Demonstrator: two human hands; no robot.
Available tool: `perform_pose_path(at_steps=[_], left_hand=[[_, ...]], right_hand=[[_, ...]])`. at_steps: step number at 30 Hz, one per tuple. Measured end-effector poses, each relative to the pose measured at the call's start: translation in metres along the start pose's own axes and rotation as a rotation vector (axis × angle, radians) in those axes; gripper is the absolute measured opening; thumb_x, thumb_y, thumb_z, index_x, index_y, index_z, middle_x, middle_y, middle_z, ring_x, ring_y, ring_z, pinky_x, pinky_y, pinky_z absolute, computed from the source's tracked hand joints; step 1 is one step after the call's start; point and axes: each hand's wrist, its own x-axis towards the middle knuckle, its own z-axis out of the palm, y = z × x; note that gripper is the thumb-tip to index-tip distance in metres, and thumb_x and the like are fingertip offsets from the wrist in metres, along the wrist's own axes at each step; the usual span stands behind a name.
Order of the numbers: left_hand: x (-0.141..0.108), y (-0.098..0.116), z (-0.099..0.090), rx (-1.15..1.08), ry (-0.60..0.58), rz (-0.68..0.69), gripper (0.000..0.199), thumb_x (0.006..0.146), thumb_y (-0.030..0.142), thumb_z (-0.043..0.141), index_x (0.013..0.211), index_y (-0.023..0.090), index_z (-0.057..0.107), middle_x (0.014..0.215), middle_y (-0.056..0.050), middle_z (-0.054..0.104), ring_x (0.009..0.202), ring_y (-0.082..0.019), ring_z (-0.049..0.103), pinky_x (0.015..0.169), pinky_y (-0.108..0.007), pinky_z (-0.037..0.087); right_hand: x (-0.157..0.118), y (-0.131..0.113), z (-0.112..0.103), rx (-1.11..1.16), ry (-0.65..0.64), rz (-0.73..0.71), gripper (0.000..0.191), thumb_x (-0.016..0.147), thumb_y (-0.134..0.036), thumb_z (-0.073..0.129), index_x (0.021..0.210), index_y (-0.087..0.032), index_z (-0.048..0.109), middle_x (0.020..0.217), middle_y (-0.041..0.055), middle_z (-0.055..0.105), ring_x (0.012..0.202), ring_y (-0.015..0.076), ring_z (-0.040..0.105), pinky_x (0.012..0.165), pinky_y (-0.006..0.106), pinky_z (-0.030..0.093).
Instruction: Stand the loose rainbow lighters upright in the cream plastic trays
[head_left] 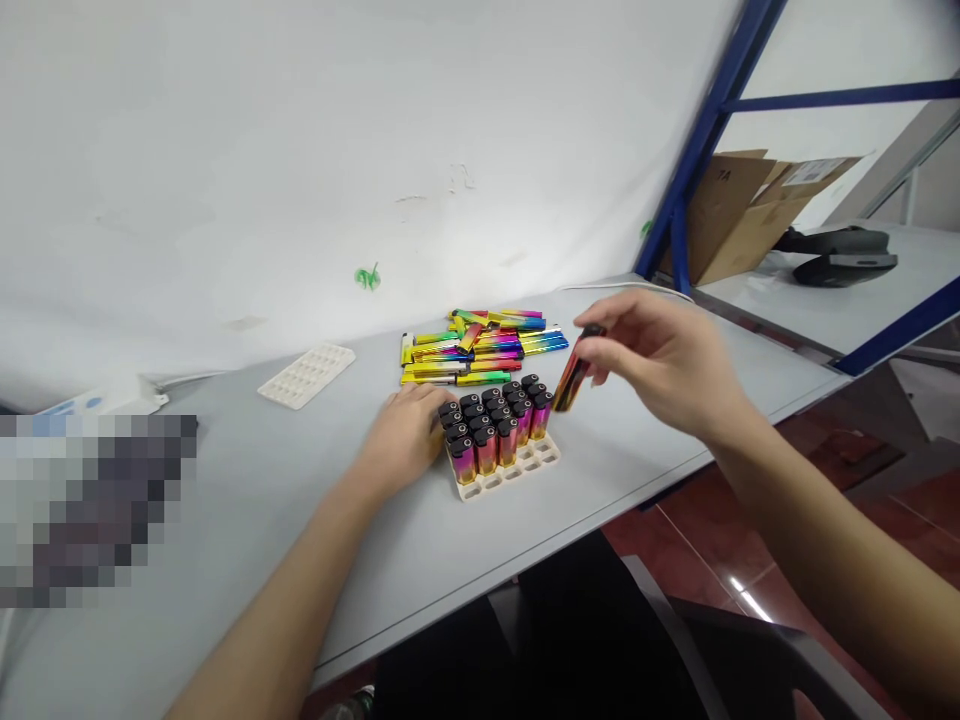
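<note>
Far left of my feed, a pixelated patch (97, 510) hides whatever is there; a white item with blue print (97, 397) shows just above it. Next, left of centre, a pale pocketed tray (306, 375) lies flat on the grey desk (409, 560), near the wall (225, 180), which has a green mark (367, 276). Then I get the left hand (407, 435), centre of frame, at the left side of the loaded tray (502, 480); its fingertips are hidden behind the lighters, so I can't tell whether it grips or only rests there. Black-topped lighters (495, 412) stand upright in that tray, packed in rows, bodies purple to red to gold; a few pockets show along the front edge. Behind them, a loose heap of shiny multicoloured pieces (484, 345) lies flat, some overlapping. Right of centre, I have the right hand (643, 350) above the desk, thumb and fingers closed on one lighter (574, 372), black end up, tilted with its lower end toward the tray; that end is just beside the standing ones, contact unclear. Upper right: blue frame (694, 150), cardboard box (750, 215), black device (847, 256) on another surface. Lower right: red floor (697, 545), partly behind the right forearm.
</note>
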Motion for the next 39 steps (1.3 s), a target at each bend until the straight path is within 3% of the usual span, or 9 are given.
perform_pose_path(at_steps=[5,11,17,22,33,39], left_hand=[[0.000,-0.004,0.003,0.004,0.010,0.021,0.023,0.081,0.012,0.053,0.097,0.022,0.065,0.106,-0.007,0.070,0.102,-0.027,0.059,0.086,-0.041,0.046],[-0.001,-0.003,0.003,0.001,0.012,0.036,0.022,0.083,0.013,0.052,0.098,0.023,0.065,0.105,-0.005,0.070,0.103,-0.026,0.058,0.086,-0.041,0.044],[-0.001,-0.001,0.003,0.003,0.012,0.019,0.022,0.083,0.011,0.051,0.096,0.023,0.064,0.103,-0.005,0.069,0.101,-0.026,0.058,0.083,-0.040,0.044],[-0.001,-0.003,0.003,0.013,0.014,0.032,0.022,0.083,0.010,0.050,0.096,0.023,0.064,0.103,-0.005,0.069,0.101,-0.026,0.058,0.083,-0.040,0.044],[-0.001,-0.002,0.003,0.015,0.015,0.027,0.022,0.083,0.011,0.051,0.095,0.023,0.064,0.103,-0.005,0.069,0.102,-0.026,0.058,0.082,-0.039,0.044],[-0.001,-0.004,0.004,0.008,0.023,0.039,0.022,0.084,0.011,0.053,0.097,0.024,0.065,0.105,-0.004,0.070,0.102,-0.026,0.059,0.084,-0.039,0.045]], right_hand=[[-0.020,-0.004,0.015,-0.277,-0.205,-0.104,0.018,0.085,-0.039,0.075,0.097,-0.028,0.067,0.086,0.0011,0.073,0.069,0.0180,0.068,0.063,0.033,0.055],[-0.036,0.003,0.029,-0.549,-0.322,-0.244,0.018,0.093,-0.038,0.066,0.105,-0.025,0.063,0.093,0.0019,0.074,0.073,0.0172,0.069,0.063,0.030,0.051],[-0.038,0.004,0.031,-0.658,-0.281,-0.258,0.016,0.094,-0.039,0.065,0.103,-0.026,0.063,0.093,0.0015,0.074,0.070,0.0172,0.070,0.058,0.030,0.048],[-0.040,0.002,0.032,-0.607,-0.298,-0.223,0.019,0.093,-0.039,0.066,0.106,-0.027,0.061,0.098,0.0011,0.075,0.072,0.0178,0.071,0.060,0.030,0.050],[-0.042,0.004,0.033,-0.642,-0.281,-0.206,0.017,0.093,-0.041,0.064,0.099,-0.026,0.060,0.088,-0.0003,0.077,0.064,0.0170,0.069,0.054,0.029,0.044],[-0.019,-0.002,0.025,-0.538,-0.100,-0.163,0.022,0.095,-0.044,0.058,0.085,-0.026,0.062,0.074,0.0012,0.072,0.057,0.0164,0.062,0.058,0.031,0.043]])
